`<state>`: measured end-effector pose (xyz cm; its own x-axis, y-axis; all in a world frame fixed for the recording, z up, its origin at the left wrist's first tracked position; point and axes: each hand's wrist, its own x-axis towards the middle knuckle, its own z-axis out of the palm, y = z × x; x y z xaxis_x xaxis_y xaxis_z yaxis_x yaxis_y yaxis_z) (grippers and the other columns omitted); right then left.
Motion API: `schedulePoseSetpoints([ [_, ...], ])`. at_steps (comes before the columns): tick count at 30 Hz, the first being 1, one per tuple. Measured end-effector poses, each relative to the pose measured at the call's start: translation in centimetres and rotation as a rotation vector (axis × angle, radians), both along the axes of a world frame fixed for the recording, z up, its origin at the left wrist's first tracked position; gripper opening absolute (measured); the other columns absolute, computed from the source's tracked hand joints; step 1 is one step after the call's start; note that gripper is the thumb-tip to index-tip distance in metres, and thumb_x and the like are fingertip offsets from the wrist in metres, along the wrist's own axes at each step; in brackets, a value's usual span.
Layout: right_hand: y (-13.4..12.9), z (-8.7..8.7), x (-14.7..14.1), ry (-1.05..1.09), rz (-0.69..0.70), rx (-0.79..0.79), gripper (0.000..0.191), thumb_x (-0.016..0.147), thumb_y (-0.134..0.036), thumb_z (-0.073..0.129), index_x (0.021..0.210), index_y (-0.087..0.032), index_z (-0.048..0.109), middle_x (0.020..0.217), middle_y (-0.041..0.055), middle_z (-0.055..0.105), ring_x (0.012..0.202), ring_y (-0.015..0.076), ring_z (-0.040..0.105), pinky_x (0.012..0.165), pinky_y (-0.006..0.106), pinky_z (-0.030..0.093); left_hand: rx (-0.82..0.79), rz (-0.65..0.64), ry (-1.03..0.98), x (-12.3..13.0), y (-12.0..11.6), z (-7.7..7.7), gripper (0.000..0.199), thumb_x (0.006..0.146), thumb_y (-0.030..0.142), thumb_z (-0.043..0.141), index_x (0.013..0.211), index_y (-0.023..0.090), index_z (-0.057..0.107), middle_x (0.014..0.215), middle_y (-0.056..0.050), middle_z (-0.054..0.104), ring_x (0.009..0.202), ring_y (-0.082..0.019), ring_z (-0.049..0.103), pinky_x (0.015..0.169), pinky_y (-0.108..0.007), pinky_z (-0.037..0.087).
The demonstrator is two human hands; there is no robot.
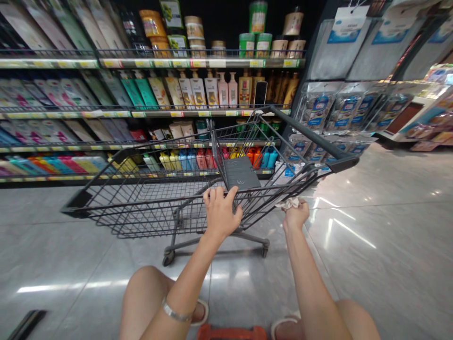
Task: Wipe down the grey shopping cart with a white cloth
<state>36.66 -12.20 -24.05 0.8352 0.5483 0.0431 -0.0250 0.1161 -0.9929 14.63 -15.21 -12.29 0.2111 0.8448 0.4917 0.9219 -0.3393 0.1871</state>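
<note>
Side-on before me stands a dark wire shopping cart (148, 208), with a grey plastic child-seat flap (242, 174). My left hand (221, 210) grips the near top rim beside that flap, fingers hooked over it and thumb apart. My right hand (296, 216) is closed around a crumpled white cloth (290, 203), which could be a tissue. It is against the cart's near side, below the handle end. Part of the cloth is hidden within the fingers.
Behind the cart, shelves (159, 113) carry bottles and jars. Packaged goods (318, 108) hang at the right. The push handle (314, 137) points right. An orange object (231, 333) lies between my feet, and a dark bar (26, 326) is at lower left.
</note>
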Motion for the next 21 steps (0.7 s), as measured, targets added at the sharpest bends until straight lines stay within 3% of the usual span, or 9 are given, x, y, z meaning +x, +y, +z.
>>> schedulePoseSetpoints([
  [5,0.4,0.4,-1.3,0.003,0.090,0.038,0.032,0.091,-0.038,0.056,0.114,-0.016,0.057,0.109,0.0056,0.062,0.090,0.0160,0.062,0.077,0.035,0.055,0.002,-0.006,0.011,-0.1,0.0,0.0,0.047,0.077,0.034,0.056,0.123,0.024,0.057,0.100,-0.009,0.050,0.100,-0.027,0.046,0.104,-0.051,0.027],
  [10,-2.1,1.1,-1.1,-0.104,0.293,0.042,0.032,0.091,-0.045,0.054,0.098,-0.015,0.061,0.091,0.0018,0.063,0.079,0.0131,0.061,0.072,0.031,0.052,0.000,0.014,0.011,0.2,0.0,0.0,0.046,0.077,0.035,0.057,0.121,0.024,0.058,0.100,-0.009,0.050,0.101,-0.028,0.046,0.103,-0.051,0.027],
  [13,-3.1,1.0,-0.4,-0.218,0.376,-0.001,0.035,0.082,-0.050,0.062,0.088,-0.016,0.063,0.081,-0.0015,0.063,0.078,0.0139,0.059,0.073,0.030,0.049,0.008,0.024,0.008,0.4,0.0,0.0,0.045,0.076,0.037,0.058,0.119,0.024,0.059,0.099,-0.009,0.049,0.100,-0.028,0.046,0.104,-0.051,0.027],
  [16,-3.4,-0.3,-0.6,-0.321,0.407,-0.067,0.030,0.082,-0.045,0.065,0.087,-0.016,0.063,0.082,-0.0011,0.063,0.079,0.0140,0.059,0.076,0.032,0.049,0.007,0.028,0.007,0.5,-0.1,0.1,0.045,0.076,0.038,0.059,0.118,0.024,0.059,0.098,-0.009,0.049,0.099,-0.028,0.046,0.104,-0.051,0.027],
  [21,-3.2,-4.1,-3.1,-0.393,0.403,-0.139,0.029,0.091,-0.039,0.056,0.107,-0.015,0.060,0.104,0.0044,0.063,0.088,0.0154,0.062,0.079,0.036,0.053,-0.004,0.032,0.023,0.4,-0.3,0.2,0.046,0.075,0.038,0.059,0.119,0.024,0.059,0.098,-0.008,0.049,0.101,-0.028,0.046,0.104,-0.051,0.027],
])
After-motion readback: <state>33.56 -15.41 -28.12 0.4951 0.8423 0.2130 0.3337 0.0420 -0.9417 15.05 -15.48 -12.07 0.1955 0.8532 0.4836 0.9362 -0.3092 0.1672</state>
